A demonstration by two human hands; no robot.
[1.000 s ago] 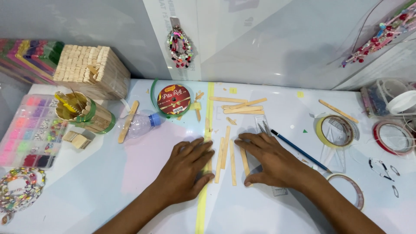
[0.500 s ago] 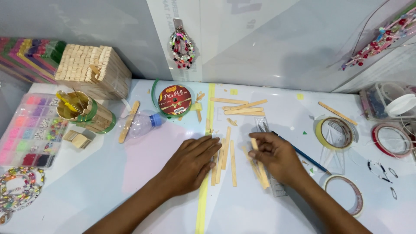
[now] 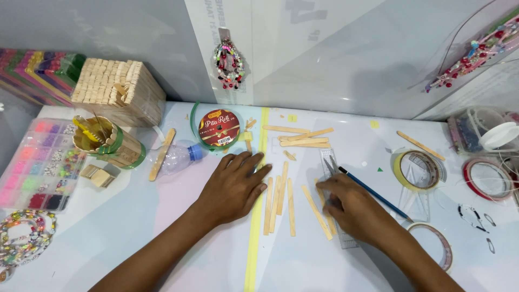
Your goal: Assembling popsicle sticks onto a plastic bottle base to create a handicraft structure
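Resting flat and open now, left hand [image 3: 233, 186] palm-down on the pale table [image 3: 135, 238], fingertips beside the row of wooden craft sticks [image 3: 278, 203], which lies just right of the yellow tape line [image 3: 254, 238]. Shifted right since half a second ago: right hand [image 3: 354, 208], away from that row, fingers curled down onto one slanted stick [image 3: 316, 204] over the clear ruler [image 3: 335, 200] (grip itself hidden, so cannot tell). Lying just beyond the knuckles, a blue paintbrush [image 3: 373, 192].
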